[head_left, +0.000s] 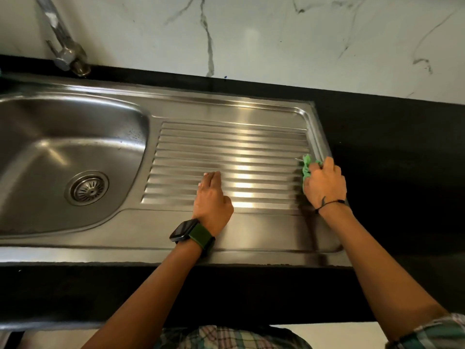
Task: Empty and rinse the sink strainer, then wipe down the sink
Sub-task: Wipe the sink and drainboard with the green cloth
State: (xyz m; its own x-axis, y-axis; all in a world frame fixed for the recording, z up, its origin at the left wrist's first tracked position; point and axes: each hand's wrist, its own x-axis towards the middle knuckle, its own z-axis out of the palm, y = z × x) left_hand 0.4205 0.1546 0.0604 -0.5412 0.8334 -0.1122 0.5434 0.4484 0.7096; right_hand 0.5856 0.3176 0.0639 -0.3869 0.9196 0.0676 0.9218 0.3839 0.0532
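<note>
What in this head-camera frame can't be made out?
- Green cloth: mostly hidden by the right hand gripping it.
- Faucet: blurred, its top cut off by the upper edge.
- Sink basin: left part cut off by the frame edge.
- Strainer: too small to tell whether debris remains.

Black worktop (392, 137) under a white marble-look wall (251, 34).

The dark worktop runs along the wall and on along the near edge, with grey veins crossing the pale wall above it. A metal tap (68, 54) stands at the far left against the wall. A dark smartwatch (183, 230) sits on a green strap (201, 238); a thin black wrist cord (329, 203) and plaid cloth (226, 337) also show.
</note>
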